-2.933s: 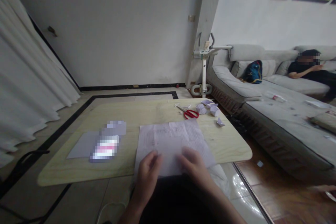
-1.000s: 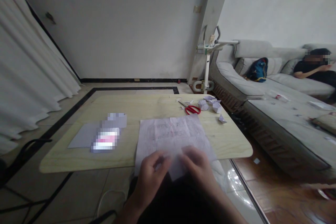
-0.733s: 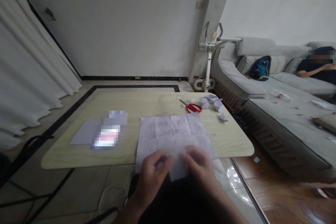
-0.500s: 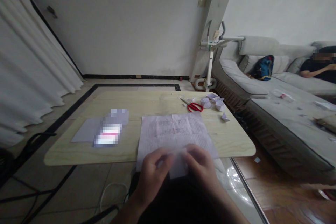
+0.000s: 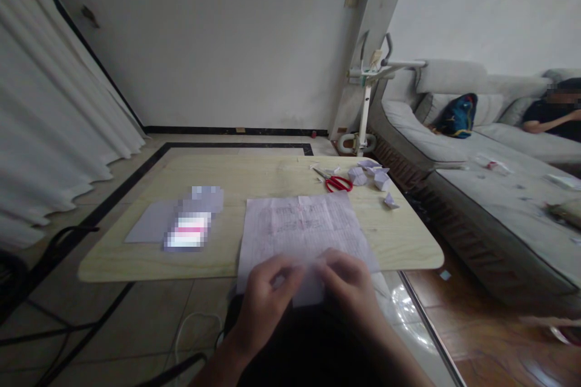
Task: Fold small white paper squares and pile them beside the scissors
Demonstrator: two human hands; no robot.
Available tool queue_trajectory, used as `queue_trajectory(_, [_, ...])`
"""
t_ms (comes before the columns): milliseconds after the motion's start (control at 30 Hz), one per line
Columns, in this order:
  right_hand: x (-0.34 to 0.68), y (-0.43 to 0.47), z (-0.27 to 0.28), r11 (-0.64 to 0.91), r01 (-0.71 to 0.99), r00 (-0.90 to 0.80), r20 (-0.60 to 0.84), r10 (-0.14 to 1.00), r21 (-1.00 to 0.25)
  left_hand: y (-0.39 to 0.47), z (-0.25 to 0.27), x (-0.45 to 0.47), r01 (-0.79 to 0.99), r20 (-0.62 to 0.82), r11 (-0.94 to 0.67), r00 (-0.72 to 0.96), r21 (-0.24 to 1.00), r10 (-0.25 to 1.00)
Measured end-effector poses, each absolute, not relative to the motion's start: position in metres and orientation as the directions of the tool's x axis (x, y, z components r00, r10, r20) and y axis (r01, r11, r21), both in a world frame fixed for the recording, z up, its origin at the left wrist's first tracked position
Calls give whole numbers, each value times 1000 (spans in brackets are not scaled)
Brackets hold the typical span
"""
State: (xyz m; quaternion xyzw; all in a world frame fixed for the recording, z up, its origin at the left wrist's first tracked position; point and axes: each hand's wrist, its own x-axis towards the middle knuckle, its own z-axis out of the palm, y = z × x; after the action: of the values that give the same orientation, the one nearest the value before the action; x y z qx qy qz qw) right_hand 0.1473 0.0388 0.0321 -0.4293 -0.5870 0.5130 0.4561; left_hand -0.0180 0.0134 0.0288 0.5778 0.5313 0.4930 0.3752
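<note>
Between my hands, at the table's near edge, is a small piece of white paper point(image 5: 309, 291), blurred at its upper part. My left hand point(image 5: 271, 290) pinches it from the left with thumb and fingers. From the other side my right hand point(image 5: 347, 283) closes on it the same way, the fingertips of both hands almost meeting. Under and beyond them lies a large creased sheet of printed paper point(image 5: 299, 217), which hangs over the near edge. Red-handled scissors point(image 5: 338, 184) rest behind the sheet, blades pointing away to the left.
Several folded paper pieces point(image 5: 357, 176) lie at the table's point(image 5: 218, 269) far right. On the left, a pixelated bright phone-like object point(image 5: 187, 231) sits by plain paper point(image 5: 147, 224). A sofa point(image 5: 490, 193) with a backpack point(image 5: 459, 116) and a person point(image 5: 554, 112) stands right.
The view has shifted very slightly. Both hands keep their pinch on the small paper, with the fingertips a little closer together.
</note>
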Motion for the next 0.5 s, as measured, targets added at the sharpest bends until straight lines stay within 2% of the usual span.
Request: queue_trajectory(500, [148,38,33,36,17,-218,31,976,-999,14,30,-19,215,125,-112,-49,970,991])
